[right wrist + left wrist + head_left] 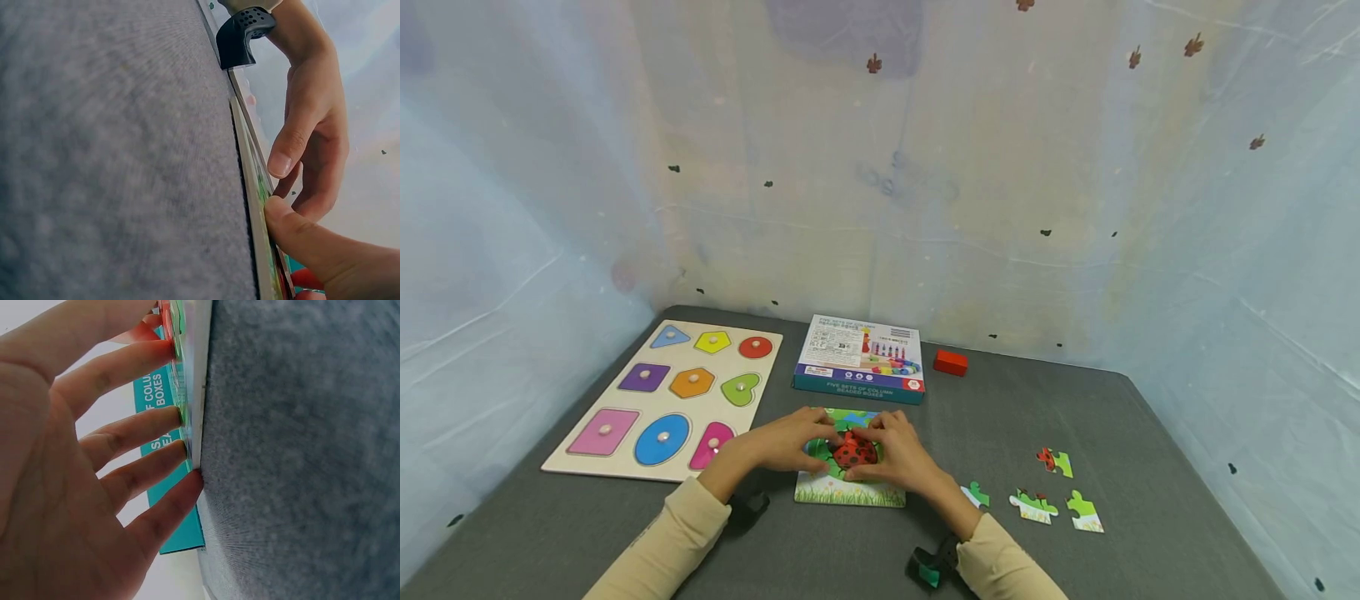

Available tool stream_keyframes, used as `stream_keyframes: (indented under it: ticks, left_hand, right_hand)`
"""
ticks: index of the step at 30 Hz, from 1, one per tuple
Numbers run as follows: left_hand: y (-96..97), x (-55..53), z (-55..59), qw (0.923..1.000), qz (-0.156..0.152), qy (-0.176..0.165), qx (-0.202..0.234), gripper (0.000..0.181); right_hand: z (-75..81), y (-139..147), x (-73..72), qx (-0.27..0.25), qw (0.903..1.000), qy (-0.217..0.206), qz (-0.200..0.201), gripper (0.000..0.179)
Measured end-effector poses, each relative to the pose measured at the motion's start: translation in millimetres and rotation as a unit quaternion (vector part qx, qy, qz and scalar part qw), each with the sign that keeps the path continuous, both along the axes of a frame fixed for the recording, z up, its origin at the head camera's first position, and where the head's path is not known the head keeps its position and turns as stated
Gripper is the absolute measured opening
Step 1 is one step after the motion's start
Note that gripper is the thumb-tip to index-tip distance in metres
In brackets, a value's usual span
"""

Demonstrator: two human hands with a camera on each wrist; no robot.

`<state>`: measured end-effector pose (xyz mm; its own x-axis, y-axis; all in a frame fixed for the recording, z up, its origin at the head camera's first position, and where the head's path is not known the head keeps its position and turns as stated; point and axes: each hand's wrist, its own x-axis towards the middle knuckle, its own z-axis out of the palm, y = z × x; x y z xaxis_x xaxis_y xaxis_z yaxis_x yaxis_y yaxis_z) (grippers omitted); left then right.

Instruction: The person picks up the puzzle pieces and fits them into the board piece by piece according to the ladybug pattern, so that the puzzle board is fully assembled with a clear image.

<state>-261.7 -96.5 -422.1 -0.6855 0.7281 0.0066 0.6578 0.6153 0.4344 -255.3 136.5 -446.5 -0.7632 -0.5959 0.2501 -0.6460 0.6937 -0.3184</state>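
Beige sleeves (pixel 658 546), hands (pixel 898 452) on ladybug puzzle (pixel 850 495), "FIVE SETS OF COLUMN" box (pixel 857 386) beyond

I count two cream-sleeved forearms (pixel 658 542), angled inward toward each other. Bare left hand (pixel 793 442): palm lowered, fingers spread. Bare right hand (pixel 898 450): thumb extended, facing the left.

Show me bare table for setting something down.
Free: the table between the red block and the loose puzzle pieces, and the strip right of them. Crowded: the middle, where both hands touch the ladybug puzzle beside the shape board, with the box behind.
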Motion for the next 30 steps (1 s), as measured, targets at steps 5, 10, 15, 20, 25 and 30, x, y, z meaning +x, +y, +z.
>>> stream_keyframes:
  ticks: [5,10,15,20,25,30]
  left_hand:
    - [1.0,1.1,1.1,1.0,-0.001,-0.005,0.003,0.036]
    - [1.9,2.0,1.8,1.0,0.005,-0.001,-0.002,0.035]
    - [4.0,3.1,1.5,0.9996,0.013,0.02,-0.011,0.034]
    - [6.7,2.8,-2.6,0.9993,0.016,0.034,-0.004,0.031]
    - [8.6,3.2,-3.2,0.9998,0.017,0.009,0.011,0.036]
    - [8.0,4.5,-0.1,0.9998,-0.004,-0.012,0.013,0.048]
  right_hand:
    - [1.4,3,-0.2,0.011,0.9998,-0.002,0.017,0.072]
    - [5.5,12,-1.4,0.006,0.9972,-0.03,0.069,0.062]
    - [9.6,23,-1.6,0.01,0.9915,-0.04,0.124,0.051]
    - [7.6,31,-0.6,0.031,0.9872,-0.031,0.154,0.051]
    - [7.5,34,0.6,0.047,0.9882,-0.035,0.141,0.055]
    - [7.9,35,-0.1,0.042,0.9884,-0.043,0.14,0.055]
